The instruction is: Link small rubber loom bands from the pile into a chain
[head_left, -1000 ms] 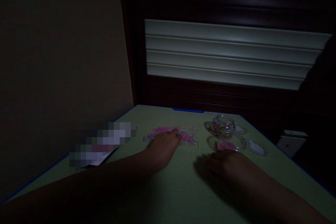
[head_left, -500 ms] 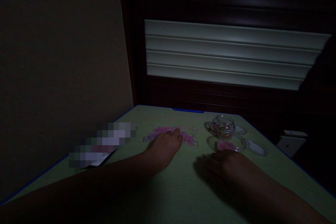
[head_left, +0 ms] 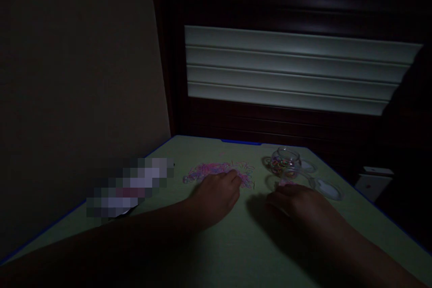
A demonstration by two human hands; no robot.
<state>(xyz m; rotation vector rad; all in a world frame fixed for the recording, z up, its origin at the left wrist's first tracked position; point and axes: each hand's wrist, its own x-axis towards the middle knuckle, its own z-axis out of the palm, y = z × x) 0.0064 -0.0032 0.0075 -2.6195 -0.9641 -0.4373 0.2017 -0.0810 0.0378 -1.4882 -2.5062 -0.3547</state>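
A loose pile of thin pink and purple elastic bands (head_left: pixel 205 170) lies on the pale green table top (head_left: pixel 232 247). At the pile's near right side, my left hand (head_left: pixel 218 198) has its fingers bent and closed; what they pinch, if anything, is hidden. My right hand (head_left: pixel 300 202) is just in front of a low clear jar (head_left: pixel 305 175) with pink bands in it, covering part of it. Its fingers are curled together, and their tips are too dark to show a held thing. Behind stands another clear jar (head_left: pixel 286 162) with multicoloured bands inside.
Two round clear lids (head_left: pixel 329 190) lie right of the jars. A blurred-out flat object (head_left: pixel 131 189) rests along the left edge. Beyond the right edge is a white box (head_left: pixel 374 184). A wall (head_left: pixel 84 54) rises at left, and a dark panel with pale slats (head_left: pixel 290 69) at the back.
My left hand has shifted slightly right along the near side of the pile. My right hand has moved a little forward and covers more of the low jar.
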